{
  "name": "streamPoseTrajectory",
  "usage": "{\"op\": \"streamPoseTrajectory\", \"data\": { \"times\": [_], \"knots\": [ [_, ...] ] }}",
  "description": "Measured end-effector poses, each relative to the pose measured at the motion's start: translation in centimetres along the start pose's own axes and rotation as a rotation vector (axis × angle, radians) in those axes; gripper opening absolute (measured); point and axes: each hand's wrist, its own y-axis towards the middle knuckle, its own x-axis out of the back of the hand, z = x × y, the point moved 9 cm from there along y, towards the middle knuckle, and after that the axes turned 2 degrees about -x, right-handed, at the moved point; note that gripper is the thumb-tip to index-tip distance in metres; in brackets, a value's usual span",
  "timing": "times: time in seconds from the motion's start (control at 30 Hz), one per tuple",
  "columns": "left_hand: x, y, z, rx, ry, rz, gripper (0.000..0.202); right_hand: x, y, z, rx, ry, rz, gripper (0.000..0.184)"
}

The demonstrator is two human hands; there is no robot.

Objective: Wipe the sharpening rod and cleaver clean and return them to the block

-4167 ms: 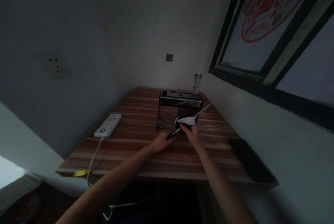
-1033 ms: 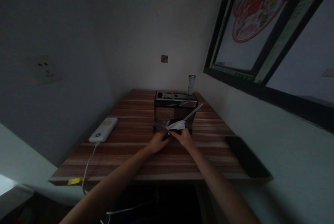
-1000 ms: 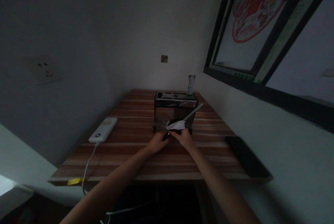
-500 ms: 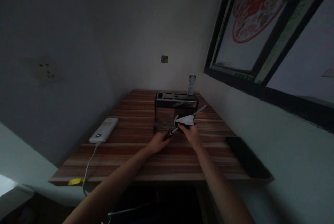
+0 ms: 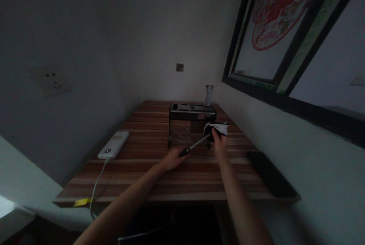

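My left hand is closed on the dark handle of a knife, whose thin blade slants up to the right. My right hand pinches a wad of dark and white cloth or paper around the blade's far end. Both hands are above the striped wooden table, just in front of a dark box-shaped knife holder with slots on top.
A white power bank with a cable trailing off the front edge lies at the left. A dark flat slab lies by the right wall. A small shiny can stands at the back. A framed window fills the upper right.
My right hand has slid the wad up along the blade, from near the handle to the tip. The left hand has kept hold of the handle.
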Motion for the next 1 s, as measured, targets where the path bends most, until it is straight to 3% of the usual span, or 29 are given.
{"op": "streamPoseTrajectory", "data": {
  "times": [0.13,0.53,0.67,0.77,0.87,1.0],
  "knots": [
    [-0.5,0.0,0.0,-0.013,-0.016,0.038,0.023,2.0,0.5,-0.6,-0.034,0.018,-0.151,0.037],
    [0.2,-0.4,-1.1,-0.017,0.075,0.163,0.024,5.0,1.4,-1.2,-0.056,0.196,-0.364,0.041],
    [0.5,-0.6,-1.3,-0.042,0.114,0.182,0.024,8.2,1.8,-2.7,-0.120,0.219,-0.508,0.035],
    [0.4,-0.8,-1.3,-0.057,0.146,0.195,0.021,10.0,2.4,-3.8,-0.165,0.221,-0.539,0.029],
    [0.5,-0.9,-1.5,-0.071,0.148,0.177,0.019,9.6,2.6,-4.3,-0.203,0.238,-0.493,0.028],
    [1.0,-0.8,-2.0,-0.076,0.066,0.137,0.021,7.3,2.4,-3.9,-0.210,0.247,-0.403,0.030]
  ]
}}
